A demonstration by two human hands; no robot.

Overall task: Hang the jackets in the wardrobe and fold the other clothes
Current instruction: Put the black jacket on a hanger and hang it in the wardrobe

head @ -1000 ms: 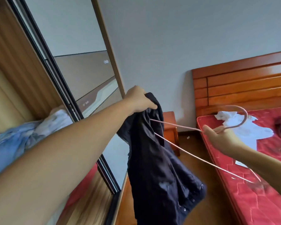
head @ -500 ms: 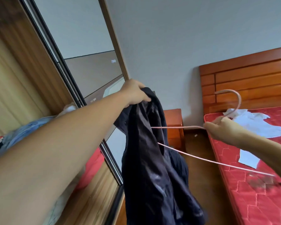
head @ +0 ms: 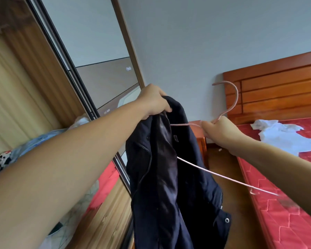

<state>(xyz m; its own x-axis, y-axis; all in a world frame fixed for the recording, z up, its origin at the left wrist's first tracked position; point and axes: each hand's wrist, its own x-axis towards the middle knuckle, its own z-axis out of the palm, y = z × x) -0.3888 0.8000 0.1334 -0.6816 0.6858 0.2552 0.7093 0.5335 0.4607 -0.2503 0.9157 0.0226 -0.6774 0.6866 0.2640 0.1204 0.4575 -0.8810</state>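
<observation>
A dark navy jacket (head: 169, 177) hangs in the air in front of me, held up by its collar. My left hand (head: 153, 101) grips that collar at the top. My right hand (head: 218, 130) grips a thin pink wire hanger (head: 232, 97) just below its hook. One arm of the hanger runs left into the jacket's neck opening and disappears inside. The other arm slants down to the right, outside the cloth. A white garment (head: 284, 135) lies crumpled on the red bed.
The wardrobe (head: 25, 87) stands at the left with its mirrored sliding door (head: 104, 72); clothes are piled on a shelf inside. A red bed (head: 276, 203) with a wooden headboard (head: 276, 87) fills the right. A small wooden nightstand (head: 201, 141) stands behind the jacket.
My right hand has lifted the hanger and turned its hook upright. The hanger's left arm has slid deeper into the jacket's collar. My left hand has stayed on the collar.
</observation>
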